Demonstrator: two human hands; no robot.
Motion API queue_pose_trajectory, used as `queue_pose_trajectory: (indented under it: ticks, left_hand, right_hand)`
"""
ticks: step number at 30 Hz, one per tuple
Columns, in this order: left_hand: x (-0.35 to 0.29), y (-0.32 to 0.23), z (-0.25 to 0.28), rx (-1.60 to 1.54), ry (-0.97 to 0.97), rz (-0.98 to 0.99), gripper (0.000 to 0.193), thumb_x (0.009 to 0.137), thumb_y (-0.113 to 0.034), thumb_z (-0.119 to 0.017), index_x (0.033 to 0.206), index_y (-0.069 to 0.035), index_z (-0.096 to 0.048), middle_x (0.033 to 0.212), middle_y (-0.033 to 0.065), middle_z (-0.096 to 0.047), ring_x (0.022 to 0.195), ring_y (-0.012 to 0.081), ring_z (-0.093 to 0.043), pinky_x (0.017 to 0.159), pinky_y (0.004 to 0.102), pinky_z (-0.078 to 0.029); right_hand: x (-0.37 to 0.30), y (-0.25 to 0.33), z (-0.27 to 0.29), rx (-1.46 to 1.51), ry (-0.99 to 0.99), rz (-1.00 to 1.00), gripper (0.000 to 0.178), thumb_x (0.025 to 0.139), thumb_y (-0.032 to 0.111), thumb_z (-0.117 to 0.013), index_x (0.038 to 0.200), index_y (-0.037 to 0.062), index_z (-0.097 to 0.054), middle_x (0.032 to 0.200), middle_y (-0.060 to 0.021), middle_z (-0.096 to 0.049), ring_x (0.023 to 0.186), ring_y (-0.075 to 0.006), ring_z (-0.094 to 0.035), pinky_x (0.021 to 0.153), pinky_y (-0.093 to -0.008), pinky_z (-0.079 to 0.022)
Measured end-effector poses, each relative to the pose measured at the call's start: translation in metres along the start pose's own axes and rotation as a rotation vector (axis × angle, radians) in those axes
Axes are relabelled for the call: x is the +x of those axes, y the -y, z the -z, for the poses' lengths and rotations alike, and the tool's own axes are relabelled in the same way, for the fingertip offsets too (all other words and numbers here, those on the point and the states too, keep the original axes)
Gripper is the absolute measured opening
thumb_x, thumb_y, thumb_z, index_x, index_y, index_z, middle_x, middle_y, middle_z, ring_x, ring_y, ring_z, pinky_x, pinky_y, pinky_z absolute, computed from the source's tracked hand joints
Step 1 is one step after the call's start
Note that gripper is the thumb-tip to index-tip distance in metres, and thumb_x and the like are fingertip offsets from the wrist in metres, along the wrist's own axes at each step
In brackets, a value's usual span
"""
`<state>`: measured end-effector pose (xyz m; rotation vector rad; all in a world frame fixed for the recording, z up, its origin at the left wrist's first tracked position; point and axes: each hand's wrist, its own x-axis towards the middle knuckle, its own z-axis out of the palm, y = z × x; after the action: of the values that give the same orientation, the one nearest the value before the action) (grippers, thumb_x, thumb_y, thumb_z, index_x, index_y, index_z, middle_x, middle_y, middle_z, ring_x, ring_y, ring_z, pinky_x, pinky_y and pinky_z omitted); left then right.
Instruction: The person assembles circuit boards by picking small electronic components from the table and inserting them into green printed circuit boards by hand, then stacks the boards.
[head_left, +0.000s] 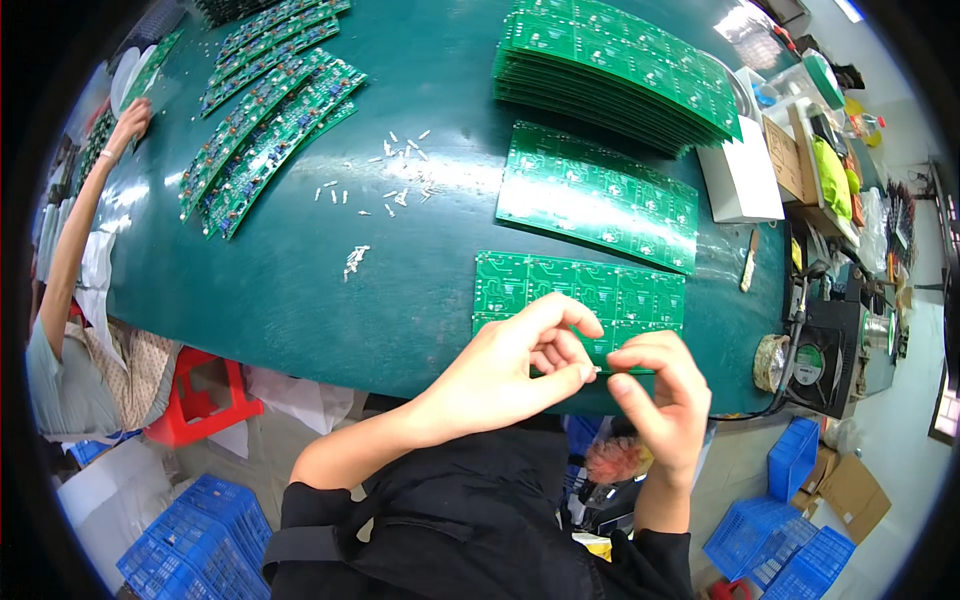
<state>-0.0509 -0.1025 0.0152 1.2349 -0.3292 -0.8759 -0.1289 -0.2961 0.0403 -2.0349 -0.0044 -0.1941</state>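
Both my hands are above the near edge of a green circuit board panel [500, 285] that lies flat on the table in front of me. My left hand [500, 375] is closed, with a small white part [597, 369] at its thumb tip; the part's exact kind is too small to tell. Close beside it, my right hand [665, 400] has its thumb and curled fingers apart, with nothing visible between them. Beyond this panel lies another green panel [600, 195], and farther back rises a tall stack of similar panels [620, 60]. Small white parts [355, 260] are scattered left of the panels.
Populated circuit boards [270, 140] lie at the far left. A co-worker's hand [132, 120] reaches onto the table there. A white box [740, 180], a wooden stick [750, 260] and a black fan unit [815, 365] stand or lie at the right. Blue crates [200, 540] are on the floor.
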Motion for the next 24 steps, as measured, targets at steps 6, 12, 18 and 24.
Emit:
queue_pose_trajectory:
  ticks: [6,12,18,24]
  left_hand:
    - [0.006,-0.004,-0.011,0.09,0.026,-0.028,0.032,0.093,-0.002,-0.066,0.123,-0.001,-0.054,0.102,0.006,-0.066,0.097,0.0128,-0.066,0.083,0.0263,-0.052]
    - [-0.01,-0.013,0.019,0.293,-0.199,-0.182,0.016,0.095,-0.002,-0.063,0.111,0.001,-0.063,0.103,0.0081,-0.067,0.101,0.0158,-0.068,0.088,0.03,-0.053]
    - [-0.038,-0.013,0.065,0.677,-0.58,-0.281,0.01,0.093,0.0,-0.063,0.102,0.002,-0.066,0.096,0.0064,-0.066,0.085,0.0127,-0.064,0.078,0.0261,-0.05]
    - [-0.052,-0.015,0.086,0.995,-0.73,-0.271,0.015,0.088,-0.001,-0.067,0.103,-0.001,-0.067,0.094,0.0081,-0.062,0.082,0.0176,-0.061,0.075,0.03,-0.05]
  right_hand:
    - [-0.008,-0.011,0.004,0.14,-0.033,-0.071,0.012,0.078,-0.003,-0.075,0.089,-0.0016,-0.07,0.09,-0.0099,-0.067,0.085,-0.0206,-0.063,0.077,-0.0308,-0.05]
    - [-0.004,-0.042,0.031,-0.154,-0.248,-0.049,0.007,0.083,-0.004,-0.07,0.088,-0.0017,-0.065,0.089,-0.0083,-0.063,0.081,-0.0176,-0.06,0.074,-0.0288,-0.049]
    - [-0.005,-0.072,0.043,-0.384,-0.274,-0.059,0.008,0.083,-0.001,-0.073,0.086,0.0,-0.066,0.087,-0.0086,-0.061,0.075,-0.0183,-0.06,0.068,-0.0295,-0.05]
    - [-0.001,-0.075,0.039,-0.423,-0.28,-0.04,0.01,0.082,0.0,-0.075,0.085,0.0002,-0.065,0.086,-0.0082,-0.06,0.073,-0.0179,-0.06,0.066,-0.0293,-0.05]
